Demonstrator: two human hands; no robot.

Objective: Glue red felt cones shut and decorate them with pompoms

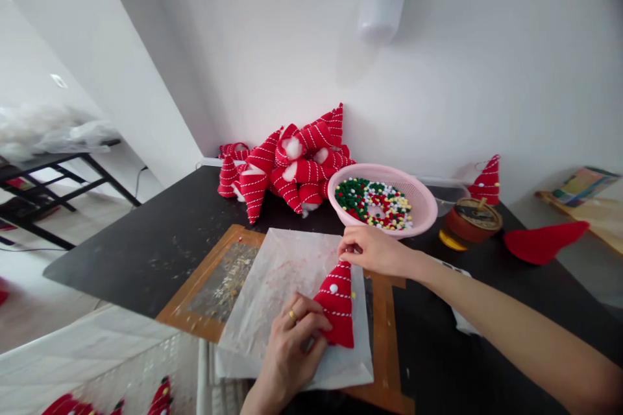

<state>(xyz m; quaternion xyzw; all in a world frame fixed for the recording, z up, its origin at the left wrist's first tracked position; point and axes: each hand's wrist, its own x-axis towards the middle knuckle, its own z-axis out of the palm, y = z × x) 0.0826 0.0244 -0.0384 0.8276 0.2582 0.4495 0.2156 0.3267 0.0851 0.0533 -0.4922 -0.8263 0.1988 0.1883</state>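
A red stuffed cone (340, 308) with white twisted stripes lies on a sheet of white paper (277, 298). One white pom-pom sits on its front, and a yellow one shows at its right edge. My left hand (294, 340), with a gold ring, is closed on the cone's lower left side. At the top, the fingers of my right hand (372, 248) pinch the cone's tip; whether a small piece is also between them is hidden. Beyond my right hand stands a pink basket (424, 207) holding small green, red, white and yellow pom-poms (357, 198).
Red striped cones (296, 168) with white stuffing are heaped against the wall. To the right are a brown pot (472, 220), a decorated cone (487, 181) and red felt (545, 241). A white crate (146, 363) with finished-looking cones stands lower left, beside the black table (146, 233).
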